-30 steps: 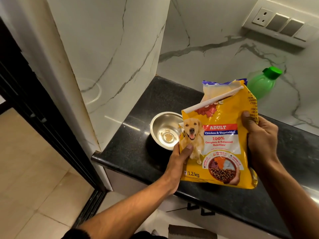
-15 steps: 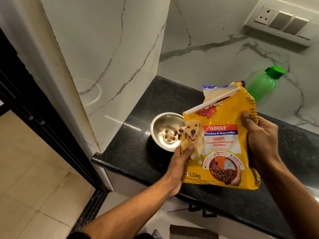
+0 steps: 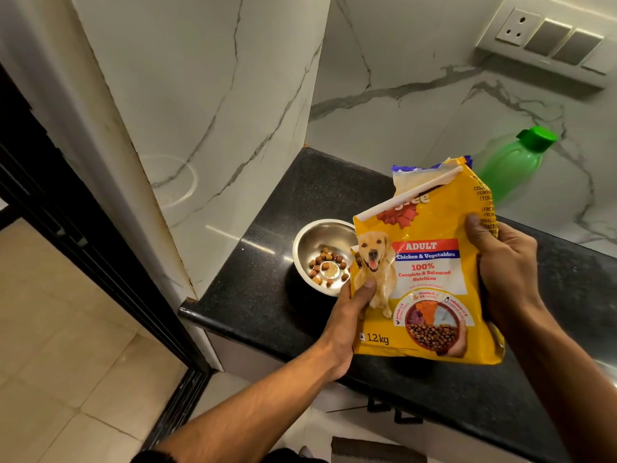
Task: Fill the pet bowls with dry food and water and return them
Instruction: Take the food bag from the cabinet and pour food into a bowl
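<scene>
Both hands, left hand (image 3: 347, 315) and right hand (image 3: 504, 272), are clamping the food bag (image 3: 430, 282), which should be tilting gently, its mouth over the steel bowl (image 3: 314, 242).

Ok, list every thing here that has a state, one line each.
Bowl: upright on the counter, a thin layer of kibble in the bottom, far from full.
Bag: open at the top, tilted toward the bowl, held off the counter.
Bottle: capped, behind the bag.
Left hand: gripping the bag's lower left edge.
Right hand: gripping the bag's right edge.
Socket: nothing plugged in.
</scene>
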